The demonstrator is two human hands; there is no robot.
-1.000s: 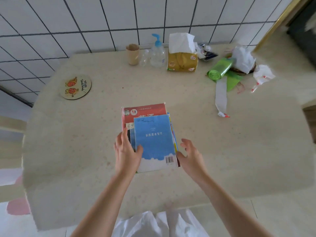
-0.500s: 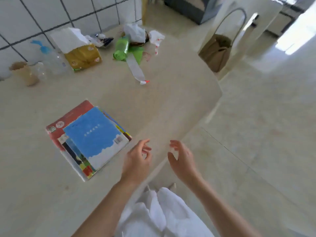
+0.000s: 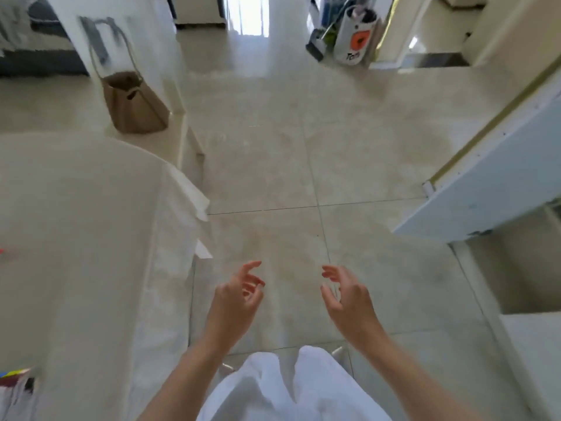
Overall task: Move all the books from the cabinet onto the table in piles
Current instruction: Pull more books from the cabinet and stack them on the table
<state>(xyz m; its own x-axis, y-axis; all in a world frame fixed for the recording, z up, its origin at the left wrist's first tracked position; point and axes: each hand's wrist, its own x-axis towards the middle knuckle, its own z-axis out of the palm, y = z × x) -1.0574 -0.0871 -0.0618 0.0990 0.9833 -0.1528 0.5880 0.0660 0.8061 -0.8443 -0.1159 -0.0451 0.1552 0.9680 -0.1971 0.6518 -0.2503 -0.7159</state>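
The tiled floor (image 3: 303,147) fills most of the view. The table (image 3: 76,238) occupies the left side, its rounded edge toward the floor. An open pale-blue cabinet door (image 3: 485,183) projects in from the right; the cabinet interior is out of view, so any books remaining there cannot be confirmed. A brown bag (image 3: 133,107) stands on the floor beyond the table.

At the lower-left edge of the frame, a small coloured corner (image 3: 12,375) shows on the table (probably the book pile, but too little is visible to be sure).

The left hand (image 3: 236,302) and the right hand (image 3: 349,299) hang apart over the floor, fingers loosely curved, each holding nothing.

Handling judgement: thin paperbacks are likely light, flexible and slick-covered. Take a batch by clamping both long edges between the palms, or support it from below, so that the covers do not slide apart.
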